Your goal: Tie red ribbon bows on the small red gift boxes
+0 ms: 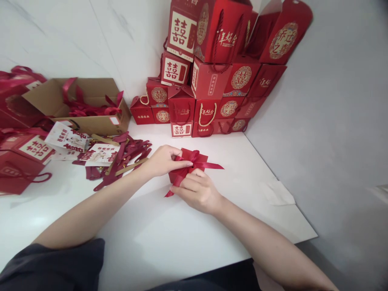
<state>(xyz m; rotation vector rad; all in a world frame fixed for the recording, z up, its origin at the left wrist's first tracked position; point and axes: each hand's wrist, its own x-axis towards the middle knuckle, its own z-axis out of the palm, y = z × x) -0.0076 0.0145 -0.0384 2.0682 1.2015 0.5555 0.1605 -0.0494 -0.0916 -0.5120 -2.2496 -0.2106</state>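
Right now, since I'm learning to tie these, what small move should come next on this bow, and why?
Probably gently pull the bow snug. The left hand is at the knot of the red ribbon, the right hand is against the red box, and the ribbon's tails hang free on either side.

Red gift box [198, 157] with satin ribbon [210, 165]
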